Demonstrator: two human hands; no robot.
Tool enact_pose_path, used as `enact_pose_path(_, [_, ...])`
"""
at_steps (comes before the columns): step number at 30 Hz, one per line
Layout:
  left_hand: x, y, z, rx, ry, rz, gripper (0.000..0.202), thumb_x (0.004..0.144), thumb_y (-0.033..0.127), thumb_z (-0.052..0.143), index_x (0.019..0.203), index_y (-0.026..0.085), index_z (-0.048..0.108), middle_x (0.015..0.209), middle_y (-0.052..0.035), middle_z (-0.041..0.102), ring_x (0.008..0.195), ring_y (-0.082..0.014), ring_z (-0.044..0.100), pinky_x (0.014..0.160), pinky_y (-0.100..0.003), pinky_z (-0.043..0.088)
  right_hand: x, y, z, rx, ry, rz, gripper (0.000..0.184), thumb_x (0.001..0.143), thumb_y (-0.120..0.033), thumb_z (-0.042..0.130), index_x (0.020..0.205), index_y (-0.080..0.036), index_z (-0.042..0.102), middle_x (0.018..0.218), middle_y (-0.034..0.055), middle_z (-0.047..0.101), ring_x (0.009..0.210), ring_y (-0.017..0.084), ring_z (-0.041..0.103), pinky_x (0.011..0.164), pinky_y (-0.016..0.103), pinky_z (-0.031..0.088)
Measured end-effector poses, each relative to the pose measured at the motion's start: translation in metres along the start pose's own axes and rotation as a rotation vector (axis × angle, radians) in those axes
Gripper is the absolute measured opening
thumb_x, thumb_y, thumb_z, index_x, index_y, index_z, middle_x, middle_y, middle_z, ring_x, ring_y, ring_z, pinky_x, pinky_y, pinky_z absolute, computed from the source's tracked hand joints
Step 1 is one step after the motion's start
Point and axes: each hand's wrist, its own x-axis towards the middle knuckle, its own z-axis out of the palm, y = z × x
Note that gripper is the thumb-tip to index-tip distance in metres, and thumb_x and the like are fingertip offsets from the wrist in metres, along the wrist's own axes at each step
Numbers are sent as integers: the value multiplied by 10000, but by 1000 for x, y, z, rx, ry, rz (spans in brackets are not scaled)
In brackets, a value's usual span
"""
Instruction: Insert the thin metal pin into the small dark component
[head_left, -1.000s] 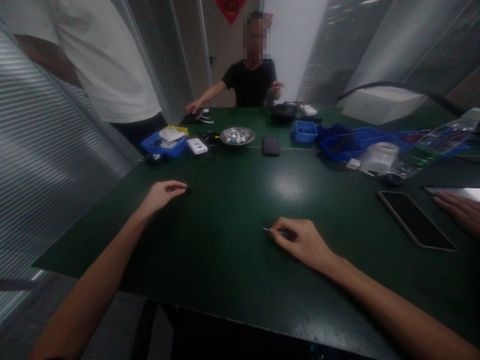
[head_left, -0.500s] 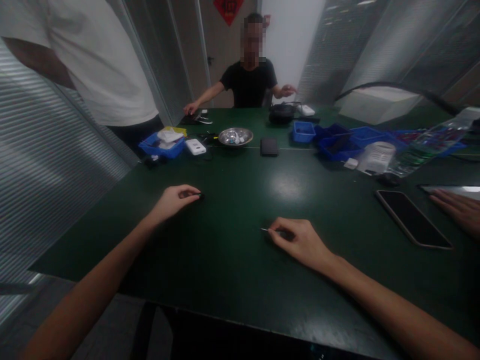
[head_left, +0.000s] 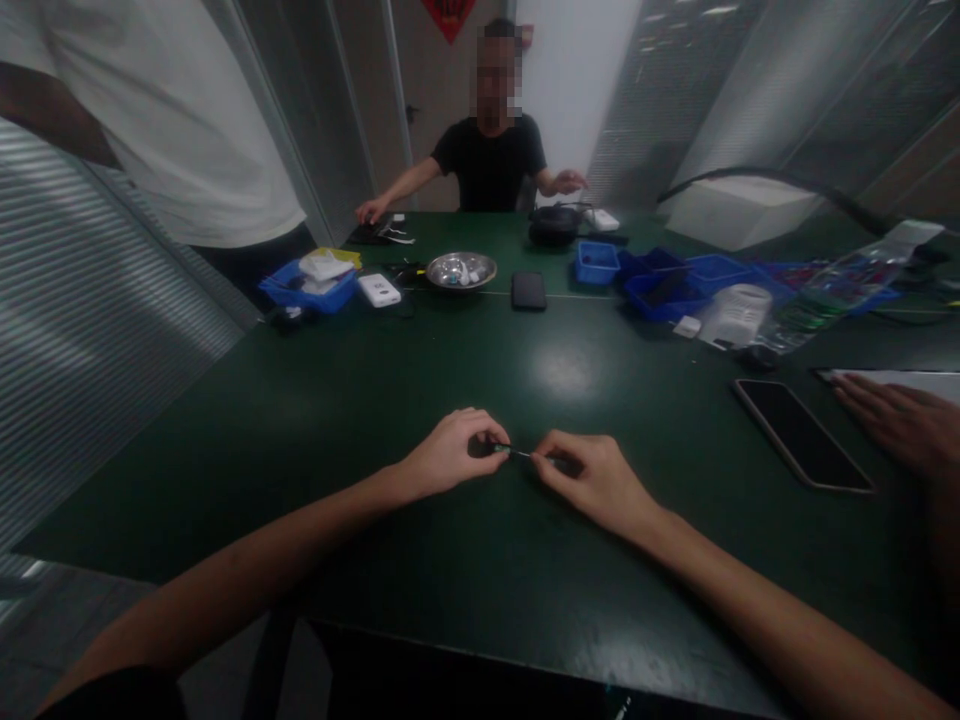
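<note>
Over the middle of the dark green table [head_left: 420,560], my two hands almost meet. My left hand [head_left: 454,452] is closed, thumb and fingers pinching a small dark piece [head_left: 501,448] with a hint of green; its kind is too small to make out. Facing it from the right, my right hand [head_left: 600,470] pinches a thin, shiny metal rod [head_left: 521,454] that points left toward the dark piece. Whether the rod's tip touches or enters that piece I cannot tell. Most of what lies inside my right fingers is hidden.
A phone [head_left: 802,435] lies at the right, near another person's hand [head_left: 892,420]. Farther back stand a metal bowl [head_left: 491,275], a black wallet-like item [head_left: 529,291], a white device [head_left: 380,290], blue trays [head_left: 598,264] and a plastic bottle [head_left: 847,285]. A person sits opposite; another stands left.
My left hand has moved right and toward me, bringing the small dark piece up to the metal rod. My right hand has stayed nearly in place. The view has shifted slightly.
</note>
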Motion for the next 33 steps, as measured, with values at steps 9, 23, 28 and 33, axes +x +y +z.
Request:
enact_pose_path(9, [-3,-1,-2,13,-20,6,152,933,272,694,1070,208,713,1023,-42,679,940,-192,607,854,-329,465,3,-4,-2,-16,-32,31,154,950,-254,609,860,-192,718,702,-16,678,593,129,604,588,252,402])
enact_pose_path(23, [-1,4,-3,73,-76,22,168,947,314,702,1090,226,704,1083,-28,712,1086,-224,608,983,-373,392,11,-14,11,66,1,-47,165,969,-264,611,865,-194,717,757,-7,711,617,128,621,590,243,415])
enact_pose_path(28, [-2,5,-5,40,-89,42,177,968,305,683,1124,223,710,1096,-42,708,1080,-221,610,978,-375,410,6,-8,4,63,29,-1,198,988,-304,598,877,-195,720,741,-6,707,606,130,620,579,243,423])
enact_pose_path(33, [-4,5,-7,20,-93,49,183,989,302,657,1141,218,717,1107,-61,705,1070,-226,615,951,-371,440,5,-2,3,26,-35,-14,148,968,-262,615,888,-202,724,755,-13,703,630,131,630,601,244,420])
